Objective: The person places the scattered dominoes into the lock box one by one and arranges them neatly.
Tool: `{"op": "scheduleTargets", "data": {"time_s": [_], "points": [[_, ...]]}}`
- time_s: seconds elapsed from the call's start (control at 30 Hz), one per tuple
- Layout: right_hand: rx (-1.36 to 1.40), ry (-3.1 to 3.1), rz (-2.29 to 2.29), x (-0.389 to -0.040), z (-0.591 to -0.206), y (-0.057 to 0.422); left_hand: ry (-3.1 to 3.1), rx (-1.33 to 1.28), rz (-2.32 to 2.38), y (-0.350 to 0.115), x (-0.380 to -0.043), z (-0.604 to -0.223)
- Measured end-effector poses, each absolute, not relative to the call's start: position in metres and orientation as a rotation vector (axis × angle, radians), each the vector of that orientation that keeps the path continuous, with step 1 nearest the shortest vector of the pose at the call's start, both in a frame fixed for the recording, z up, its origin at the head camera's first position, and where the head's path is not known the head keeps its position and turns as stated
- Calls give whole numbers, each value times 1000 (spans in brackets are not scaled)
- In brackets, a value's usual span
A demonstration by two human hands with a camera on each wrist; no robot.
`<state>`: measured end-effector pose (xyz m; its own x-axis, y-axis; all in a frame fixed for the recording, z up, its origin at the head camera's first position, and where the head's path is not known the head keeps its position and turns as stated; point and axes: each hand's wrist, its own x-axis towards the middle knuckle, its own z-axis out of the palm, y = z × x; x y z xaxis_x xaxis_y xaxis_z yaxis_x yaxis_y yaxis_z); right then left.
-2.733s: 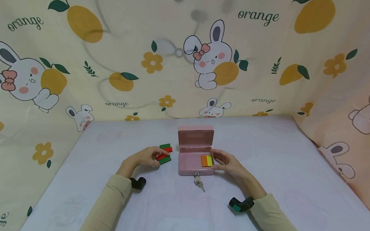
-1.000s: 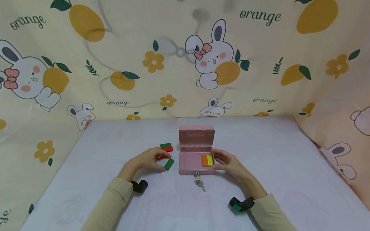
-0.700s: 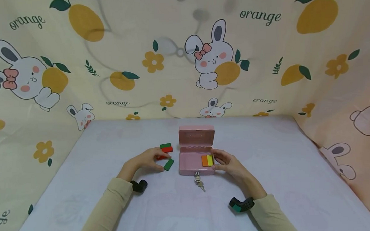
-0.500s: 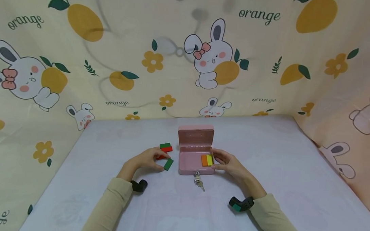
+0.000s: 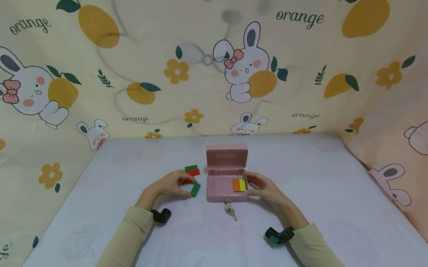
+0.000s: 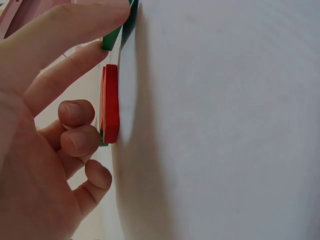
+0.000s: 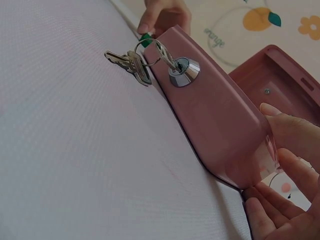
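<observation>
Green block (image 5: 195, 190) between left fingers (image 6: 70, 75)

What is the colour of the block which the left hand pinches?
The block in the left hand is green; the head view shows it best.

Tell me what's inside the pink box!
Inside the pink box are an orange block and a yellow block, side by side near the right hand. Whatever is under the blocks is covered, so I can't see it. The fingertips also hide bits of the box's edge.
</observation>
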<state>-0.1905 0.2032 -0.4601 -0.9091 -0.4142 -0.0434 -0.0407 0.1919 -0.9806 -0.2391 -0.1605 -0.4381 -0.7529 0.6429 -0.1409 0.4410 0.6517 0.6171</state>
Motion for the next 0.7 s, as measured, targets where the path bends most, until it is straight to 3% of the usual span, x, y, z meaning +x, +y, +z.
{"op": "scheduleTargets", "data": {"time_s": [0.7], "points": [[-417, 2149, -1794, -191, -461, 203, 2505, 735, 1077, -156, -229, -437]]}}
